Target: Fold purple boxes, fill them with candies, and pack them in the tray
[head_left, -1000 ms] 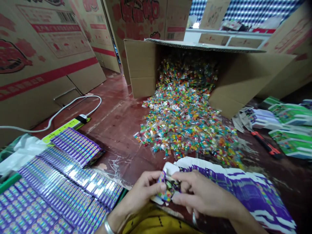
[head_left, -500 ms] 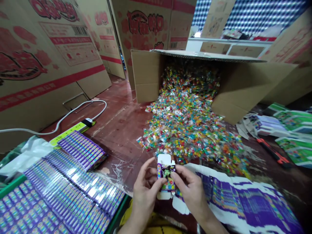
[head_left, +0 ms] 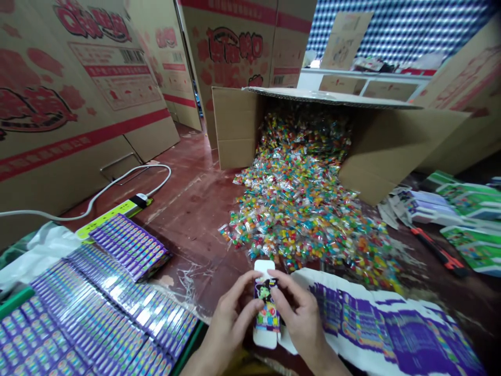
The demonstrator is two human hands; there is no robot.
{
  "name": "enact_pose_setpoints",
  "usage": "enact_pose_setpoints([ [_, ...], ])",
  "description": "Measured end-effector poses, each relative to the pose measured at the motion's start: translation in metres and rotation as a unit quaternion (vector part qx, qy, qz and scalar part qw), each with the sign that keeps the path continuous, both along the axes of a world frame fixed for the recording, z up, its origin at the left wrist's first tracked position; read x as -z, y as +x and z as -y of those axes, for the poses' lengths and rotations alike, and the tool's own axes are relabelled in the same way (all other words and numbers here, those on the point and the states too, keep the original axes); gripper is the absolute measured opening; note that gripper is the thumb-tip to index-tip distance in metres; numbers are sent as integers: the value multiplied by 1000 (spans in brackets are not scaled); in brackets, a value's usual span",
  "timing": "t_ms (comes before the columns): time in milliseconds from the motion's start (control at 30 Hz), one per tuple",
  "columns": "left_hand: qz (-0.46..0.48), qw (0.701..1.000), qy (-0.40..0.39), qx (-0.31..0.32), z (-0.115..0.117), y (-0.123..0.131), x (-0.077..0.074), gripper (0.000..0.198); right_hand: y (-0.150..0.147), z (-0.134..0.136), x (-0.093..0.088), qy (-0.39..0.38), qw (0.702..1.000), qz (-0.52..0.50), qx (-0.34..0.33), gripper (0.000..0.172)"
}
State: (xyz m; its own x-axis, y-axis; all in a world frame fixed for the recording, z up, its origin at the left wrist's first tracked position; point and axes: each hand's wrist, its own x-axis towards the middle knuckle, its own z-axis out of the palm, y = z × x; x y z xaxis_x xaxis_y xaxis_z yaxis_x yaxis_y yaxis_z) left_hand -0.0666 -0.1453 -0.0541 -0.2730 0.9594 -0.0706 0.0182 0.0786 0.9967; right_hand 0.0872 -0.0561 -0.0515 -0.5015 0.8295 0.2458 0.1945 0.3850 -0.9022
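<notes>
A small purple carton [head_left: 266,308] with white end flaps and a cartoon figure stands upright between my hands at the bottom centre. My left hand [head_left: 230,326] pinches its left edge with thumb and fingers. My right hand [head_left: 301,318] grips its right edge the same way. Just right of my hands lies a fanned row of flat purple carton blanks [head_left: 391,329]. Beyond them a heap of small clear bags of coloured candy [head_left: 301,209] spills across the red floor from a cardboard box [head_left: 235,125] lying on its side.
Rows of filled purple cartons [head_left: 97,313] lie packed at the bottom left, with a yellow-green power strip [head_left: 113,214] and white cable behind. Large printed cartons [head_left: 66,104] wall the left. Green and purple boxes [head_left: 465,219] and an orange-handled knife [head_left: 438,250] lie at right.
The crumpled carton in my hands has been squared up and turned upright, then lowered slightly toward me. The view has tilted up a little.
</notes>
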Motion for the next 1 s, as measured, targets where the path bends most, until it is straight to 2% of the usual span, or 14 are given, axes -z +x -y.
enact_pose_setpoints([
  [100,111,993,-5,36,1,0,-7,35,-2,0,-9,-8,1000,18,-15,18],
  [167,157,987,-9,36,2,2,-9,32,-3,-1,-13,7,999,33,-24,16],
  [267,197,980,-11,8,2,6,-8,31,-4,-3,-13,18,999,30,-35,15],
  [400,234,971,1,-54,0,12,-3,32,-7,-4,-10,-54,998,-25,-37,8],
  [533,226,969,-11,-98,1,14,-2,37,-10,-9,-18,-121,990,-37,-69,9],
  [733,143,988,-14,-52,6,7,-4,27,-13,-24,-30,-258,962,2,-95,19],
  [867,122,991,-24,-43,7,6,-7,28,-13,-36,-30,-270,956,22,-111,27],
  [1000,126,991,-23,-36,7,6,-8,38,-13,-42,-33,-263,955,31,-137,25],
])
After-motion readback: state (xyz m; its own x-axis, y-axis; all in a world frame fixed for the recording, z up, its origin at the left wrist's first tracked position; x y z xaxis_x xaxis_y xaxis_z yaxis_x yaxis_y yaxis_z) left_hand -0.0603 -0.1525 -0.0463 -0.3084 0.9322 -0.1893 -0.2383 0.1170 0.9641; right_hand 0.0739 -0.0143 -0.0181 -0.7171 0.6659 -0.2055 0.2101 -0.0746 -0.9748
